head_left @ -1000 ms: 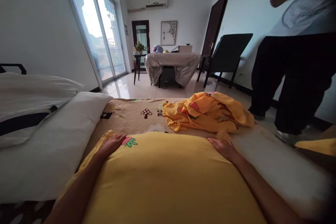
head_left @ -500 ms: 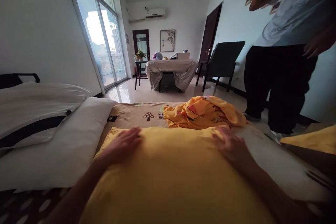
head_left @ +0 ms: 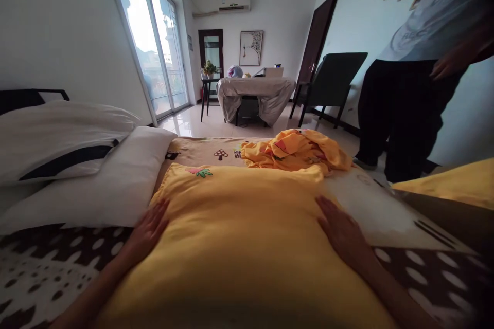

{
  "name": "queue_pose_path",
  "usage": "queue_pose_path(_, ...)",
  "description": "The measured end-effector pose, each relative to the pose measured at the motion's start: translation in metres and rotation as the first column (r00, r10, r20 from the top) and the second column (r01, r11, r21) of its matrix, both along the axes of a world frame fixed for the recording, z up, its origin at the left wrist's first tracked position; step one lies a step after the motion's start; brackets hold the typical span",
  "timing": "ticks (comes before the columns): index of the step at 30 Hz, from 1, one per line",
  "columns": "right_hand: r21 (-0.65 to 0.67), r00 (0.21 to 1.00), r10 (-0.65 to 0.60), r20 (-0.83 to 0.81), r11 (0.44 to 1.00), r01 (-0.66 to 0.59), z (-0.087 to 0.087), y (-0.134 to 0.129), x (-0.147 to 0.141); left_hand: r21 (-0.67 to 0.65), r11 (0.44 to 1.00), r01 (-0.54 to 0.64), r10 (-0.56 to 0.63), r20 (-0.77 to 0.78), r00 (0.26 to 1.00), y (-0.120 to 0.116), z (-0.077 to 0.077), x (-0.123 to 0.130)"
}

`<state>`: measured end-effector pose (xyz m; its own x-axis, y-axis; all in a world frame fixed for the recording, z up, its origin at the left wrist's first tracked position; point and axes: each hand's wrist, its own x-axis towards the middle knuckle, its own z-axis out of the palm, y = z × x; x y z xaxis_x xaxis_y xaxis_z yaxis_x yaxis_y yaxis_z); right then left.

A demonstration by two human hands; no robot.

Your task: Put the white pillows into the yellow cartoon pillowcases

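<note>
A plump yellow pillow (head_left: 247,236) fills the near middle of the bed, with a small embroidered patch showing at its far left corner. My left hand (head_left: 150,223) lies along the pillow's left side, fingers stretched out and flat. On the opposite side, my right hand (head_left: 339,223) rests flat against the pillow with its fingers extended. Just beyond the pillow's far edge is a crumpled orange printed cloth (head_left: 297,149). Patterned bedding (head_left: 200,151) with a mushroom print spreads beneath these things.
White pillows (head_left: 116,185) are piled at the left by a dark bed frame. At the right edge lies another yellow cloth piece (head_left: 455,182). A person (head_left: 409,103) stands beside the bed, right. Farther off are a dark chair (head_left: 337,82) and a covered table (head_left: 257,90).
Both hands have drawn back from the pillow's far corners to its sides. The embroidered patch now shows. The view has tilted slightly downward, and the standing person's lower hand has shifted left.
</note>
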<state>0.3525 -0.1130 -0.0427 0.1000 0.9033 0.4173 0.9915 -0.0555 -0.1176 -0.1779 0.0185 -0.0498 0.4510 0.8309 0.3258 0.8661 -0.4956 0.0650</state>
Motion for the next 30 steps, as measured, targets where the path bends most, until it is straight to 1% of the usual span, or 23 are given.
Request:
queue_pose_path(1, -0.008, 0.999, -0.031, -0.020, 0.999, 0.031, -0.006, -0.010, 0.015, -0.015, 0.999, -0.039, 0.039, 0.009, 0.999, -0.005, -0.002, -0.017)
queue_pose_path(2, -0.017, 0.998, -0.059, -0.038, 0.998, 0.058, -0.010, -0.020, 0.028, -0.028, 0.997, -0.070, 0.071, 0.018, 0.997, -0.011, -0.001, -0.029)
queue_pose_path(3, -0.014, 0.995, -0.089, -0.048, 0.996, 0.088, -0.011, -0.028, 0.038, -0.034, 0.995, -0.093, 0.093, 0.024, 0.995, -0.017, 0.005, -0.037)
queue_pose_path(4, 0.005, 0.992, -0.118, -0.049, 0.993, 0.118, -0.008, -0.037, 0.043, -0.023, 0.995, -0.102, 0.102, 0.030, 0.994, -0.026, 0.014, -0.040)
queue_pose_path(5, 0.044, 0.989, -0.140, -0.042, 0.989, 0.142, -0.001, -0.044, 0.043, 0.018, 0.995, -0.096, 0.096, 0.045, 0.994, -0.036, 0.026, -0.036)
queue_pose_path(6, 0.093, 0.989, -0.143, -0.024, 0.985, 0.145, 0.009, -0.050, 0.036, 0.077, 0.994, -0.077, 0.072, 0.065, 0.995, -0.048, 0.040, -0.025)
queue_pose_path(7, 0.147, 0.993, -0.120, 0.007, 0.982, 0.117, 0.022, -0.055, 0.021, 0.153, 0.987, -0.046, 0.033, 0.088, 0.996, -0.062, 0.056, -0.007)
queue_pose_path(8, 0.198, 0.997, -0.067, 0.046, 0.979, 0.057, 0.036, -0.059, 0.000, 0.227, 0.973, 0.034, -0.057, 0.096, 0.994, -0.076, 0.070, 0.015)
queue_pose_path(9, 0.197, 0.994, 0.043, 0.101, 0.978, -0.063, 0.049, -0.062, -0.027, 0.248, 0.959, 0.141, -0.162, 0.067, 0.985, -0.090, 0.082, 0.042)
queue_pose_path(10, 0.184, 0.970, 0.168, 0.176, 0.962, -0.200, 0.060, -0.063, -0.056, 0.241, 0.935, 0.259, -0.268, 0.006, 0.963, -0.103, 0.091, 0.069)
queue_pose_path(11, 0.150, 0.927, 0.285, 0.242, 0.933, -0.326, 0.068, -0.064, -0.085, 0.220, 0.902, 0.371, -0.367, -0.060, 0.928, -0.114, 0.095, 0.097)
queue_pose_path(12, 0.073, 0.874, 0.392, 0.286, 0.901, -0.427, 0.072, -0.063, -0.111, 0.155, 0.873, 0.462, -0.447, -0.124, 0.886, -0.122, 0.095, 0.120)
queue_pose_path(13, 0.023, 0.821, 0.470, 0.323, 0.864, -0.504, 0.072, -0.062, -0.132, 0.108, 0.845, 0.524, -0.505, -0.166, 0.847, -0.126, 0.091, 0.139)
queue_pose_path(14, -0.004, 0.784, 0.514, 0.348, 0.837, -0.547, 0.067, -0.061, -0.145, 0.063, 0.823, 0.564, -0.542, -0.205, 0.815, -0.128, 0.084, 0.150)
queue_pose_path(15, -0.030, 0.760, 0.537, 0.365, 0.823, -0.567, 0.060, -0.060, -0.150, 0.036, 0.811, 0.583, -0.561, -0.233, 0.794, -0.126, 0.073, 0.155)
queue_pose_path(16, -0.041, 0.754, 0.537, 0.378, 0.824, -0.565, 0.051, -0.060, -0.148, 0.038, 0.810, 0.585, -0.558, -0.254, 0.790, -0.123, 0.062, 0.152)
queue_pose_path(17, -0.043, 0.763, 0.518, 0.386, 0.836, -0.547, 0.041, -0.060, -0.140, 0.063, 0.819, 0.570, -0.535, -0.270, 0.800, -0.119, 0.051, 0.142)
queue_pose_path(18, -0.039, 0.780, 0.489, 0.389, 0.855, -0.517, 0.030, -0.062, -0.127, 0.117, 0.831, 0.544, -0.499, -0.277, 0.821, -0.115, 0.039, 0.128)
queue_pose_path(21, 0.031, 0.849, 0.370, 0.376, 0.911, -0.411, 0.002, -0.077, -0.079, 0.317, 0.853, 0.414, -0.345, -0.252, 0.904, -0.107, 0.011, 0.068)
queue_pose_path(23, 0.066, 0.887, 0.291, 0.358, 0.940, -0.335, -0.013, -0.092, -0.048, 0.359, 0.888, 0.288, -0.231, -0.195, 0.953, -0.107, -0.005, 0.028)
queue_pose_path(25, 0.085, 0.918, 0.213, 0.334, 0.963, -0.254, -0.028, -0.107, -0.020, 0.309, 0.942, 0.130, -0.099, -0.112, 0.989, -0.110, -0.019, -0.008)
queue_pose_path(27, 0.092, 0.948, 0.148, 0.280, 0.979, -0.180, -0.045, -0.123, 0.005, 0.218, 0.976, 0.008, 0.002, -0.046, 0.999, -0.114, -0.030, -0.039)
queue_pose_path(30, 0.079, 0.984, 0.069, 0.164, 0.993, -0.083, -0.068, -0.144, 0.037, 0.061, 0.995, -0.082, 0.084, -0.027, 0.996, -0.118, -0.039, -0.074)
